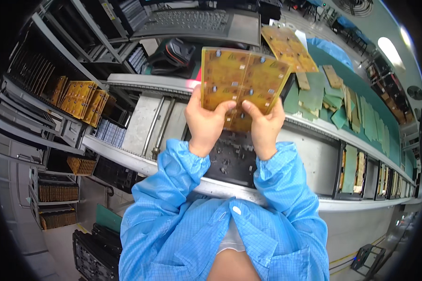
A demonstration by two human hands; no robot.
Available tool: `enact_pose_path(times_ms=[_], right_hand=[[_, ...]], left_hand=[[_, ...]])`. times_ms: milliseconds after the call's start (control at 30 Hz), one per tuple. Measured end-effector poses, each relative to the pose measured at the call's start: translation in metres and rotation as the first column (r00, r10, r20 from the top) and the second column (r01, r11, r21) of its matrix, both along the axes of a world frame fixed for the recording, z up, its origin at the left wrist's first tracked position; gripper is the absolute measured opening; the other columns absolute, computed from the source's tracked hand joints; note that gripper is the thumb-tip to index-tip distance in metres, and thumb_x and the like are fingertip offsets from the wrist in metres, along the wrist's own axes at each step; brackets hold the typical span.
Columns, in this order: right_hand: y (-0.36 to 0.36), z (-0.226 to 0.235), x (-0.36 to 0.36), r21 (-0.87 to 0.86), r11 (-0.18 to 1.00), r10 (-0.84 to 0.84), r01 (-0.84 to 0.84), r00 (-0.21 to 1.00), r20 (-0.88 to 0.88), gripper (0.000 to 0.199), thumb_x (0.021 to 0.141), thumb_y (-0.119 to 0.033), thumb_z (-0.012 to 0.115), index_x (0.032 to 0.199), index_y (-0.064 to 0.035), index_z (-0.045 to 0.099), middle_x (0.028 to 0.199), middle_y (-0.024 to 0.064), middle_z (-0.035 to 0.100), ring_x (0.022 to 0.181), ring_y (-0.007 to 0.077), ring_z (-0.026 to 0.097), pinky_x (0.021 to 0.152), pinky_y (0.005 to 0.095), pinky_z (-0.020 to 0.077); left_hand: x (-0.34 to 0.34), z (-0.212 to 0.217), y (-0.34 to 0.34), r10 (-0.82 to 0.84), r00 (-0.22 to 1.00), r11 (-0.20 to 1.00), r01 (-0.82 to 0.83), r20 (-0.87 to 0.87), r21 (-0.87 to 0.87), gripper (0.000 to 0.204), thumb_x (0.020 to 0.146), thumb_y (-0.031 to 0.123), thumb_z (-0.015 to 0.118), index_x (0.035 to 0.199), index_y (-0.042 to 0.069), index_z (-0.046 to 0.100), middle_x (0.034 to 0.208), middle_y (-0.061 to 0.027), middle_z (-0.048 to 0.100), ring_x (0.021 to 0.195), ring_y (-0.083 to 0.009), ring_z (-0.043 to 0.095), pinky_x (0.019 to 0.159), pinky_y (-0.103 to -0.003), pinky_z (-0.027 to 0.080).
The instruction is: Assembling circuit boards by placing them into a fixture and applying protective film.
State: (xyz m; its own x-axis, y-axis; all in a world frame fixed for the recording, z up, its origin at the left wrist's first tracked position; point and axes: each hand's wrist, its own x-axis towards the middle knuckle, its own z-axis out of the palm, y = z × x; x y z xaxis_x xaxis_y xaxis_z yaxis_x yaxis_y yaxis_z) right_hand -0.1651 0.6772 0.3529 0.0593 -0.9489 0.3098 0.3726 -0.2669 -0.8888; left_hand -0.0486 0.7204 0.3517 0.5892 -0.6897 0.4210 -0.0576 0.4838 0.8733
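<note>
A yellow-brown circuit board panel [243, 77] is held up, tilted, above the conveyor line. My left hand [205, 122] grips its left edge, with the thumb pressed on the face. My right hand [266, 124] is closed on the right edge in the same way. The other fingers are behind the panel, out of sight. Beneath the hands lies a black fixture tray [230, 161], partly covered by the panel and my wrists. A black handheld scanner [175, 55] with red trim rests behind the panel's left side. Red light glows just beside my left hand.
Metal conveyor rails [145, 84] run across in front of me. Another yellow-brown panel [290, 47] lies at back right, near green and tan board strips [356, 103]. Racks of boards [82, 100] stand on the left. A keyboard [187, 22] sits at the back.
</note>
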Motion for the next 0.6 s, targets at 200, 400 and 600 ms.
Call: enact_pose_path(times_ms=[200,400,600], right_hand=[[-0.01,0.009,-0.006,-0.207,0.911,-0.346,0.356,0.935,0.085,0.03,0.081,0.007,0.073,0.108,0.0004,0.063,0.104,0.0085,0.07,0.092,0.0165,0.066,0.082,0.0293,0.0539],[-0.013,0.004,-0.101,-0.169,0.976,-0.17,0.14,0.97,-0.175,0.029,0.086,0.006,0.069,0.115,0.0051,0.065,0.105,0.0099,0.07,0.09,0.0131,0.066,0.081,0.0261,0.0531],[-0.017,-0.038,-0.106,-0.309,0.765,-0.622,0.565,0.772,-0.127,0.026,0.09,0.0,0.069,0.115,0.0048,0.065,0.103,0.009,0.07,0.09,0.0127,0.065,0.081,0.0257,0.0532]], left_hand=[[-0.031,0.016,-0.031,0.236,0.882,0.972,-0.214,0.407,-0.099,0.023,0.078,0.011,0.078,0.09,0.004,0.059,0.077,-0.0157,0.07,0.072,-0.0326,0.071,0.061,-0.038,0.053],[0.006,0.019,-0.051,-0.344,0.825,0.936,0.341,0.448,0.092,0.035,0.081,0.005,0.074,0.114,0.004,0.062,0.085,-0.0193,0.071,0.071,-0.0264,0.071,0.064,-0.034,0.054],[-0.025,0.046,-0.023,-0.121,0.259,0.985,0.148,0.958,0.085,0.036,0.081,0.001,0.07,0.115,0.004,0.062,0.09,-0.017,0.071,0.08,-0.0321,0.071,0.068,-0.033,0.055]])
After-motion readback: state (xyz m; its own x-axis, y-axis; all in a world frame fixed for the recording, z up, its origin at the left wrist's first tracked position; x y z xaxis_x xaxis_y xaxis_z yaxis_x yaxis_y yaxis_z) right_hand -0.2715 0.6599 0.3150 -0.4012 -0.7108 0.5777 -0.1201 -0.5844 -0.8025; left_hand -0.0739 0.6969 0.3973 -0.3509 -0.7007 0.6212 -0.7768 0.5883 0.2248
